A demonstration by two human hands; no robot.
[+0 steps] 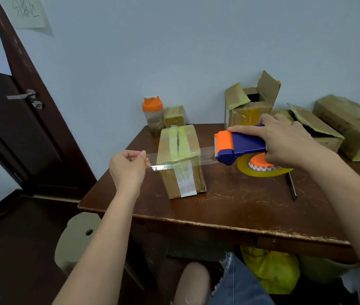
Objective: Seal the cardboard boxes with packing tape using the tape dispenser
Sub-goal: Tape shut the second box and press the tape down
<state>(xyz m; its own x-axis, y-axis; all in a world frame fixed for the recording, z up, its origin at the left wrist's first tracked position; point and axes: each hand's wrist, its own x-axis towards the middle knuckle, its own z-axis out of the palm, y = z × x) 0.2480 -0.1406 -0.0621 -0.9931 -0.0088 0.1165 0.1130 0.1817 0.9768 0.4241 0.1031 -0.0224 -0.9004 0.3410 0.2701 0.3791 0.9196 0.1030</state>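
- A pale blue wall backs a scratched dark wooden table [229, 201]; a dark door [18, 133] with a metal handle stands to the left of the table.
- A small cardboard box [181, 159] stands on the table toward its left side, its top flaps already crossed lengthwise by a band of tape that runs down the near face.
- The left hand [128, 166], left of the box, pinches the free end of a clear strip of tape [152, 160] between thumb and fingertips, the other fingers curled in.
- The strip stretches sideways across the near top edge of the box to the tape dispenser [238, 146]; whether it already touches the cardboard cannot be told.
- The right hand [284, 139], right of the box, grips the blue handle of the dispenser from above, fingers wrapped around it, forefinger reaching toward the orange cutter end.
- The yellowish tape roll [262, 169] with its orange hub hangs under the dispenser, close to or on the table surface.
- Behind the box stand a shaker bottle [152, 115] with an orange lid and a smaller taped box [174, 116].
- Behind the right hand an opened box [249, 102] stands with flaps up; further boxes [348, 126] lie at the right end of the table.
- A dark pen [291, 186] lies on the table right of the box, near the tape roll.
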